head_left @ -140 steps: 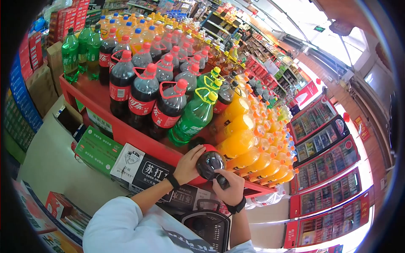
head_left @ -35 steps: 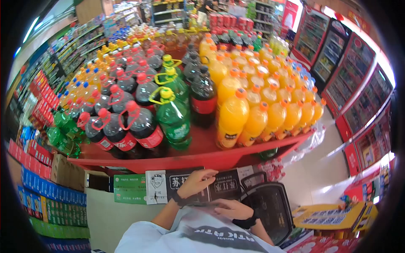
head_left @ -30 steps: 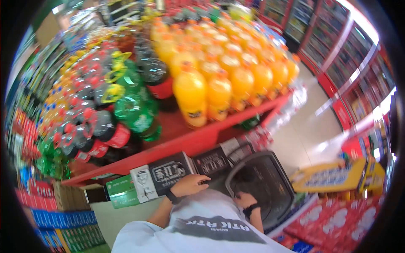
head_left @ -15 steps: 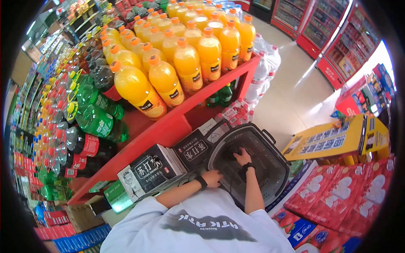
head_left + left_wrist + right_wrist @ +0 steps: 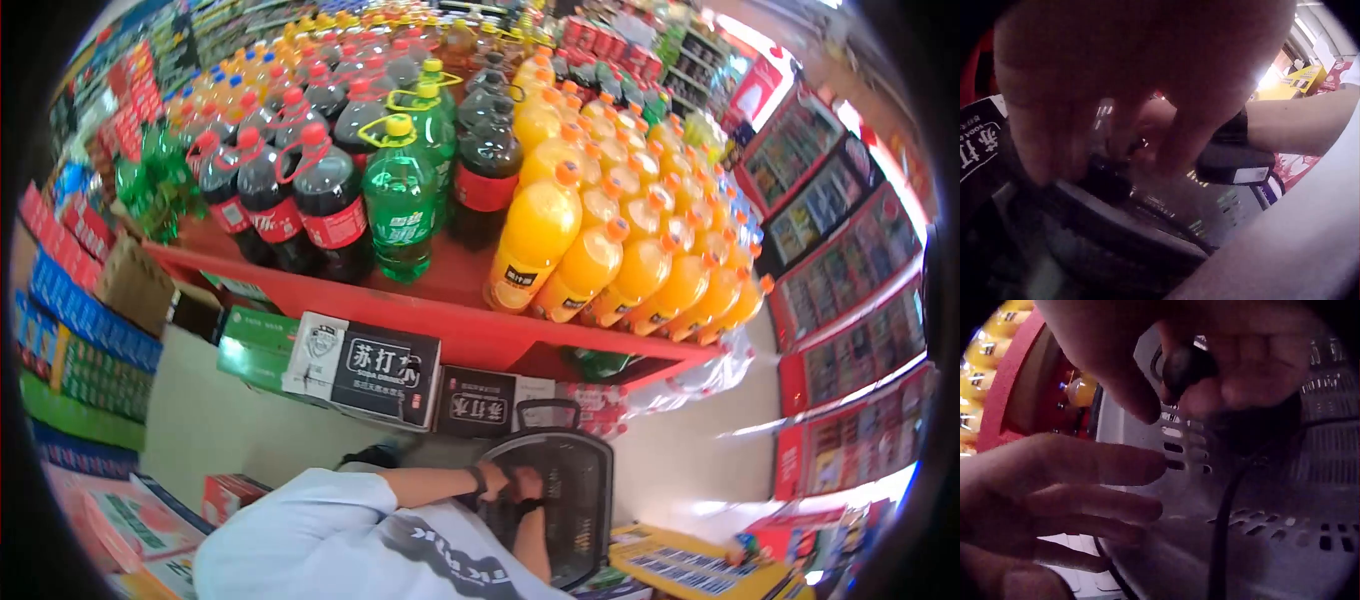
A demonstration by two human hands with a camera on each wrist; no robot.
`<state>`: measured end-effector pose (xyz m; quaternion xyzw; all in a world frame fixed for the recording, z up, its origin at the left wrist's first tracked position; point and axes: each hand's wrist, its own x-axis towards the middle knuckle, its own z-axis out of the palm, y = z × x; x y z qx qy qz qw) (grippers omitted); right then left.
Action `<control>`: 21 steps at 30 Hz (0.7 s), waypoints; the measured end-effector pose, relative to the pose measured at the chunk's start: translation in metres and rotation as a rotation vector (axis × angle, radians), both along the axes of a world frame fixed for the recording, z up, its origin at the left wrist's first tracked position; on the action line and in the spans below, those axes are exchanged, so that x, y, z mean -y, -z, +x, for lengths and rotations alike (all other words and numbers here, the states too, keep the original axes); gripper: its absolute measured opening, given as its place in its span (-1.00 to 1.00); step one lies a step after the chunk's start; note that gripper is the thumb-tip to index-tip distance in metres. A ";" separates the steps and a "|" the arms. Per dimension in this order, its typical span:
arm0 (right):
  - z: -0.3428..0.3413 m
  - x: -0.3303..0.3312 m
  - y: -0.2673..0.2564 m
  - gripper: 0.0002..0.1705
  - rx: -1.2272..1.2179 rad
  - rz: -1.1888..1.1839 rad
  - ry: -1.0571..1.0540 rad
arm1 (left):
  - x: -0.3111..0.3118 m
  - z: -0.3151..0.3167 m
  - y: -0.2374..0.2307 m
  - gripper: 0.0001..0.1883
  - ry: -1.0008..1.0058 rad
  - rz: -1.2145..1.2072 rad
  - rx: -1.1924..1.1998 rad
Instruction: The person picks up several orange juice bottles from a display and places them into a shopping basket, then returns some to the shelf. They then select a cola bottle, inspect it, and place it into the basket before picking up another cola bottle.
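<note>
Both hands are low in front of the body, at a dark shopping basket. Inside it, my right hand grips a dark cola bottle near its black cap; much of the bottle is hidden by the hand and in shadow. My left hand hangs over the basket's near side, its fingers extended and slightly spread, holding nothing. In the left wrist view these fingers point down by the basket's rim. A thin black basket handle crosses the right wrist view.
A red display table ahead carries cola bottles, green soda bottles and orange juice bottles. Soda-water cartons stand below its edge. Yellow cartons lie right of the basket; drinks fridges line the far right.
Earlier both hands held the cola bottle at the table's edge. The hands then came down, the right one into the basket with the bottle. The left has since moved to the basket; the head view has swung back leftward.
</note>
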<state>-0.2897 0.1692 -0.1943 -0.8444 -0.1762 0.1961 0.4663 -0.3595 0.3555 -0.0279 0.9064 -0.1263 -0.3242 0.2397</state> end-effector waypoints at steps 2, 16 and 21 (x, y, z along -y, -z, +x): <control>-0.013 0.017 -0.020 -0.75 -0.272 0.099 0.244 | -0.003 -0.002 0.011 -0.59 0.020 -0.066 0.010; -0.082 -0.025 -0.386 -0.89 -0.177 -0.072 0.138 | 0.007 -0.011 -0.041 0.11 -0.027 -0.646 0.191; -0.076 -0.047 -0.492 -0.88 -0.162 -0.196 0.024 | -0.012 -0.010 -0.128 0.12 -0.107 -1.067 0.329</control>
